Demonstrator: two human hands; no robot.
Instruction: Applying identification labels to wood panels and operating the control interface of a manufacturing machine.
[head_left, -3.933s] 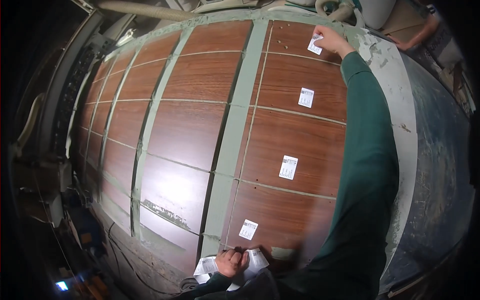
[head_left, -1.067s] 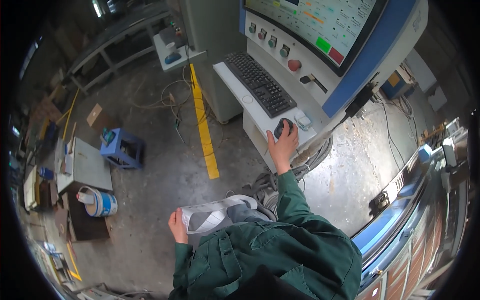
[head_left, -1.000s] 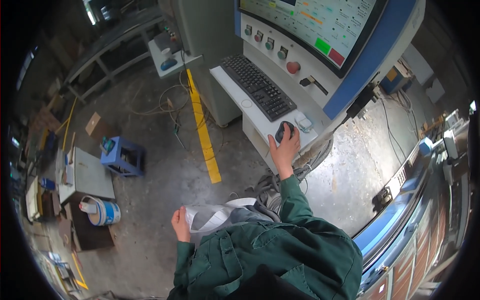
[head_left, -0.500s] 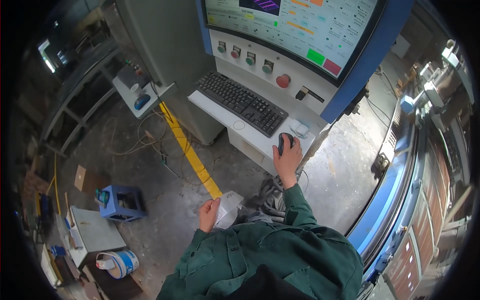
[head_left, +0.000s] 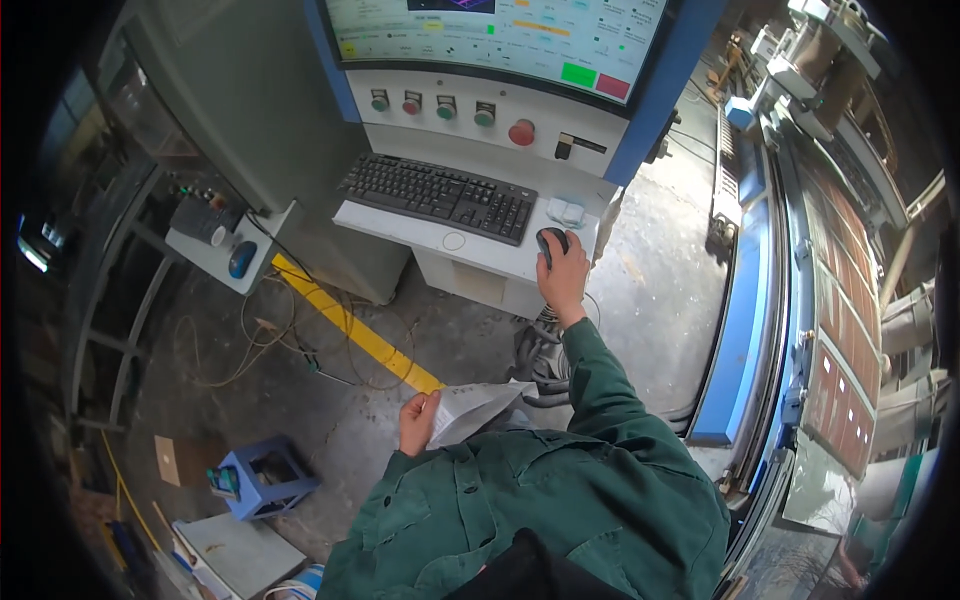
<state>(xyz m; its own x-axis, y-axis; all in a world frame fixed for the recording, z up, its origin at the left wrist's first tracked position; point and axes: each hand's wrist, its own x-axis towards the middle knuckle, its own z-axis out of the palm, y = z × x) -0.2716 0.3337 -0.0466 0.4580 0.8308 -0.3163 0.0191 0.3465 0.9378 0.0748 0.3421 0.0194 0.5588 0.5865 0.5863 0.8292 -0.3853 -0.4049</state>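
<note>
My right hand (head_left: 565,278) rests over a black computer mouse (head_left: 551,246) at the right end of a white shelf (head_left: 400,222). Its fingers are wrapped round the mouse. Low in front of my body, my left hand (head_left: 416,424) pinches the left edge of a creased white paper sheet (head_left: 478,410). A black keyboard (head_left: 440,198) lies on the shelf, left of the mouse. Behind it rises a machine console with a lit screen (head_left: 480,45), a row of green and red buttons (head_left: 446,110) and a red mushroom-shaped button (head_left: 521,132).
A blue-railed machine (head_left: 745,340) runs along the right side. On the left, a small side shelf (head_left: 205,250) holds a blue mouse (head_left: 241,260). Cables (head_left: 262,340) lie on the floor beside a yellow stripe (head_left: 350,325). A blue stool (head_left: 262,478) stands lower left.
My view has turned, so the console sits further left and higher. More of the paper shows, spread wider to the right. My right hand stays on the mouse.
</note>
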